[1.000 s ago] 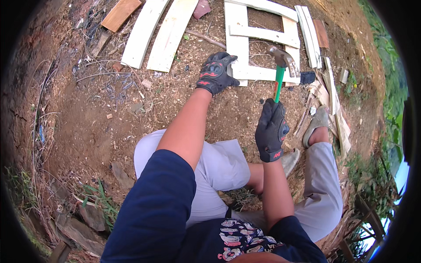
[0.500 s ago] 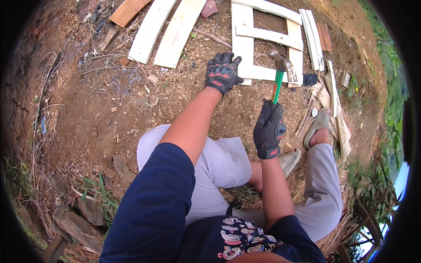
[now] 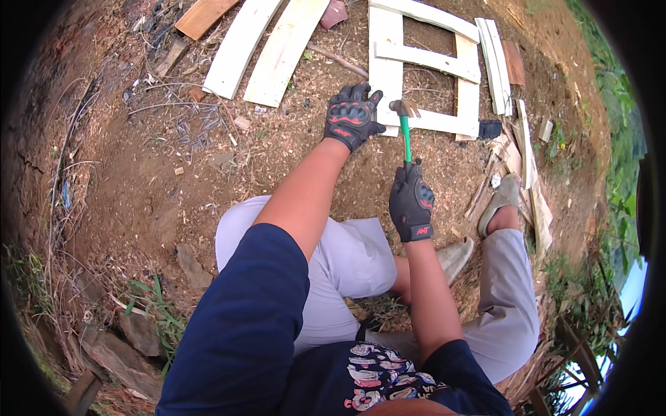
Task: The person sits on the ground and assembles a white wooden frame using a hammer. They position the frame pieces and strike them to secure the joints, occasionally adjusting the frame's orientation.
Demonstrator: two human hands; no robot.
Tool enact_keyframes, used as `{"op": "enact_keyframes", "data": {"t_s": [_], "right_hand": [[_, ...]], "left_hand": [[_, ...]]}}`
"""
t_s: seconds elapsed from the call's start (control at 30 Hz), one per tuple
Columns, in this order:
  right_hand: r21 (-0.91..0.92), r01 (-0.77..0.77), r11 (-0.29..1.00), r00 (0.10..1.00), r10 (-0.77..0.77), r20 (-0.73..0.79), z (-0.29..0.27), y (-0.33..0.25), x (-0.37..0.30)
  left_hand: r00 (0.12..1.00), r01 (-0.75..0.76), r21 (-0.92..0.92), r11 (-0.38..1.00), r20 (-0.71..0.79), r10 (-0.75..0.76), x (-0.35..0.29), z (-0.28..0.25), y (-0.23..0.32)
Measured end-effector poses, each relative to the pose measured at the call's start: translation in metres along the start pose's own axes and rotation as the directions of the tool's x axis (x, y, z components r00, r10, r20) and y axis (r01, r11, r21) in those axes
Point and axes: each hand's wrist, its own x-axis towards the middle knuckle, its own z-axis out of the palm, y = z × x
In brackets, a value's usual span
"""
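Note:
My right hand, in a black glove with red marks, is closed around the green handle of a claw hammer. The hammer's metal head shows over the near left corner of a frame of pale wooden boards. My left hand, gloved the same way, rests at the left edge of that corner with thumb and index finger apart. Its fingertips meet or nearly touch the board. The hammer head partly covers the corner joint, and I cannot make out a nail there.
Two loose pale planks and a reddish-brown board lie at the far left. Narrow pale boards lie right of the frame, near a small black block. Wood scraps lie beside my right foot.
My right hand has swung the hammer leftward, bringing its head from above the frame's near right part to its near left corner. My left hand stays in place.

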Motion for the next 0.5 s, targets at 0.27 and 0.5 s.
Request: {"op": "enact_keyframes", "data": {"t_s": [0.27, 0.5], "right_hand": [[0.184, 0.067, 0.981, 0.981, -0.031, -0.191, -0.061, -0.047, 0.007], [0.009, -0.040, 0.999, 0.993, 0.038, 0.112, -0.010, -0.014, 0.000]], "left_hand": [[1.000, -0.001, 0.006, 1.000, -0.029, 0.001, -0.007, 0.001, -0.015], [1.000, -0.004, -0.019, 1.000, 0.004, 0.004, -0.001, 0.004, -0.005]]}}
